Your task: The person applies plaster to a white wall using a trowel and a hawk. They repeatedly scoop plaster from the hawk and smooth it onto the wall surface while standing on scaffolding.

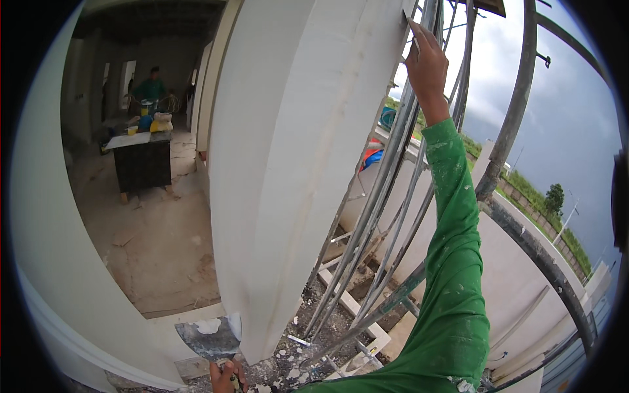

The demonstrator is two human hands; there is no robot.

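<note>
My right hand is raised high at the end of a paint-flecked green sleeve. Its fingers are closed on a small putty knife, whose dark blade tip is at the outer edge of the white wall column. Low down, at the bottom edge of the picture, my left hand grips a wide putty knife by its handle. White putty lies on that broad metal blade, near the foot of the column. A long vertical seam runs up the column's face.
Metal scaffold pipes stand close on the right, with a thick curved rail beyond. Rubble and pale splatters cover the ground below. Through the doorway, a person in green stands behind a dark table.
</note>
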